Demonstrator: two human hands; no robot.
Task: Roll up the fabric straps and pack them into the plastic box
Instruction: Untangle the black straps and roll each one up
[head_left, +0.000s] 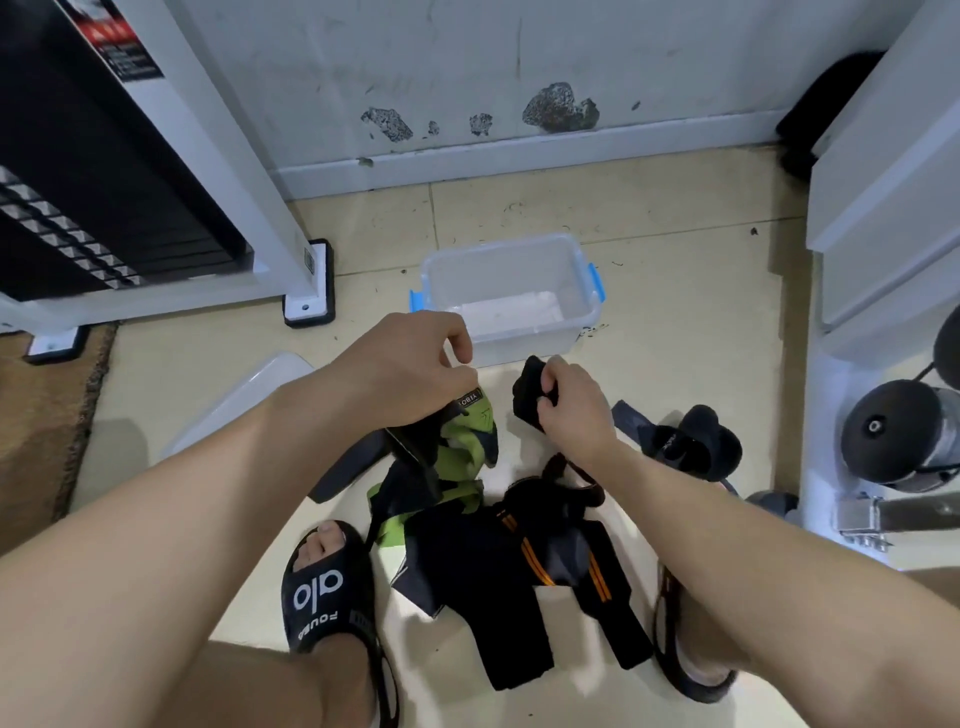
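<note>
Just in front of the clear plastic box (511, 291), which sits lidless on the tiled floor (675, 322) with blue latches on its ends, I see both hands held above the strap pile. My right hand (571, 405) grips a rolled black strap (530, 389), fingers curled round it. My left hand (415, 364), near the box's front left corner, pinches the labelled end of a green and black strap (467, 441) that trails down to the floor. Nearer to me than the box lie black straps with orange stripes (540, 561). Left of the box, the translucent lid (244, 400) rests on the floor.
</note>
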